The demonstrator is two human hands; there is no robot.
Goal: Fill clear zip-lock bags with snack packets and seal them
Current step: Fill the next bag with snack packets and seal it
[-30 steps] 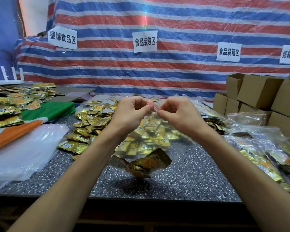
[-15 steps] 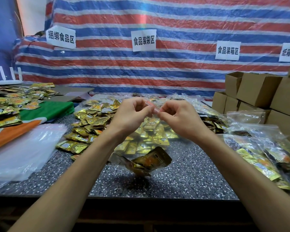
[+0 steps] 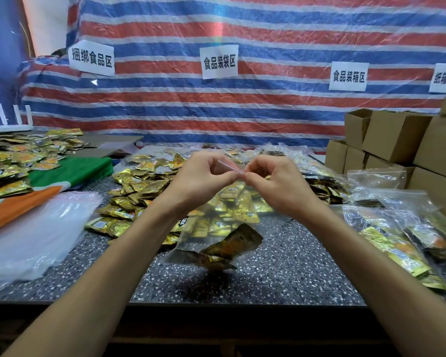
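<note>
Empty bags (image 3: 36, 228) lie ready at the tabletop's (image 3: 281, 276) left edge. Above its front middle, the left hand (image 3: 198, 177) and right hand (image 3: 281, 185) pinch the hanging zip-lock bag's (image 3: 216, 235) red strip (image 3: 229, 166) between thumb and fingertips, apparently pressing it closed. Filled bags (image 3: 397, 228) pile up at the right edge.

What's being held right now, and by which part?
Left hand and right hand both pinch the clear zip-lock bag by its red zip strip at the top; snack packets hang inside.
</note>
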